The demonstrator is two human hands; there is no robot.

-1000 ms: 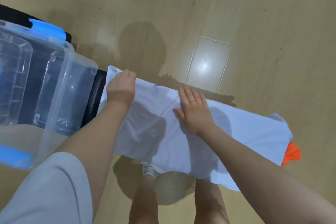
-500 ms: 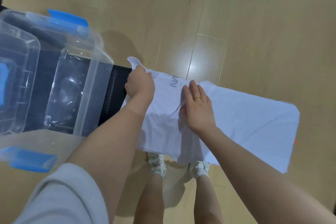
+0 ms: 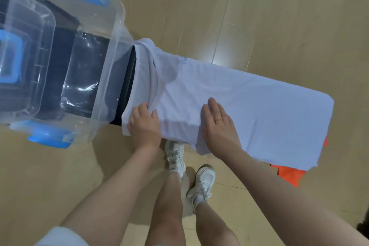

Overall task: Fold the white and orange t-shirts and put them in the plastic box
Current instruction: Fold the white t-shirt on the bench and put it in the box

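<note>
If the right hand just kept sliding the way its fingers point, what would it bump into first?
The right hand lies flat on the white t-shirt, fingers pointing away from the person. It would likely meet only more shirt, then the far edge and open air above the floor; depth is unclear.

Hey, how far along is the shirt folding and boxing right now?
Early on. Done: the white t-shirt looks folded lengthwise into a long strip. In hand: the left hand grips its near edge by the collar end, and the right hand presses flat on it. Left: finish that fold, fold the orange t-shirt peeking out underneath, and put both in the plastic box, which looks empty.
</note>
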